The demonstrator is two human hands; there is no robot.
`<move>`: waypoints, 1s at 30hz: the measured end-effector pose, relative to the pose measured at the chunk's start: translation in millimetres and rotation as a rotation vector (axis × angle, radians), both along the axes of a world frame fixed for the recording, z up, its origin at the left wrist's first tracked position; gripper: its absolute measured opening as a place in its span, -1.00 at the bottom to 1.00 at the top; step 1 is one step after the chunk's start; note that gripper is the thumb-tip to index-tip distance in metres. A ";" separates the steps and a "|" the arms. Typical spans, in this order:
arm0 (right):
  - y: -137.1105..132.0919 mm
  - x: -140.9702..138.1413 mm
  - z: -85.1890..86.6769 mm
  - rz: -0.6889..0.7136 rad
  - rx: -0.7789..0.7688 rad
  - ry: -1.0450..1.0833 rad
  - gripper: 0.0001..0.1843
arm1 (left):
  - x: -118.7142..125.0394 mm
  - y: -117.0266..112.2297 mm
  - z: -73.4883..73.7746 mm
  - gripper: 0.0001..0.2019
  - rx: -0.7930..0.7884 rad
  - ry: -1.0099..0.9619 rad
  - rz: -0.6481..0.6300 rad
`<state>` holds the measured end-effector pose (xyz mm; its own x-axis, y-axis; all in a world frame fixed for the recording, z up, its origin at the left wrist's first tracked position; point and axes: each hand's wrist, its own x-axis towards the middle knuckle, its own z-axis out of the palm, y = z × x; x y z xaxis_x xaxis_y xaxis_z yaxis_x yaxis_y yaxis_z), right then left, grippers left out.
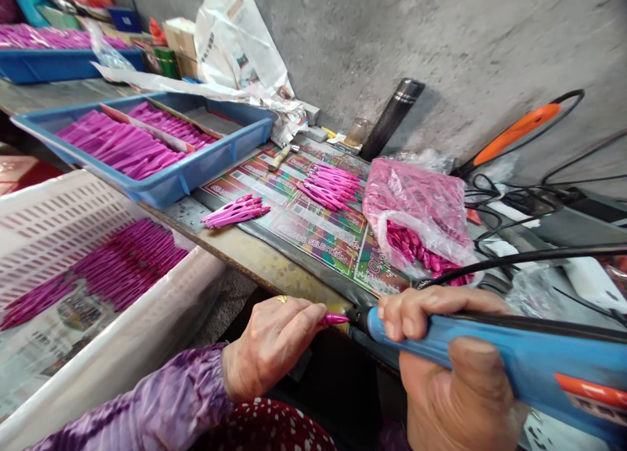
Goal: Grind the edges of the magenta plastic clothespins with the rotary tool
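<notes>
One pink pen [336, 318], pinched tip-outward in the left hand [272, 343], meets the blue tool [490, 353] (fist-gripped by the right hand [450, 366]) so both align end-on at the worktop [255, 255] edge.

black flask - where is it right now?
Head view, upper centre: the black flask leans against the grey wall, just right of a small glass jar and behind the plastic bag of pink parts.

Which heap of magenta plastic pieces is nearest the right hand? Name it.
The heap in the clear plastic bag, just beyond the right hand; others sit farther, on the printed mat, in the blue tray and white crate.
</notes>
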<state>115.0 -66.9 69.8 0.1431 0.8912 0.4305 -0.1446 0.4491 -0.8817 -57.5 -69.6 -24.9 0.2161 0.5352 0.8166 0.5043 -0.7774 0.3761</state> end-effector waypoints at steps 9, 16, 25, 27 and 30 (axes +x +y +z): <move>1.1 0.1 -0.3 0.007 0.024 0.002 -0.72 | -2.2 0.4 4.7 -0.83 0.065 0.051 0.001; 0.8 1.3 -2.1 0.004 0.025 0.002 -0.70 | -1.5 -0.7 0.6 -0.91 0.030 0.010 -0.038; 1.0 1.6 -1.0 0.000 0.023 -0.003 -0.70 | -1.7 -0.4 3.2 -0.84 0.058 0.051 0.000; 0.8 2.6 -1.7 -0.002 0.022 -0.001 -0.70 | -2.2 -0.9 4.3 -0.82 0.070 0.065 0.007; -0.1 2.5 -2.1 0.000 0.019 -0.001 -0.71 | -2.5 -1.9 7.3 -0.81 0.087 0.077 0.020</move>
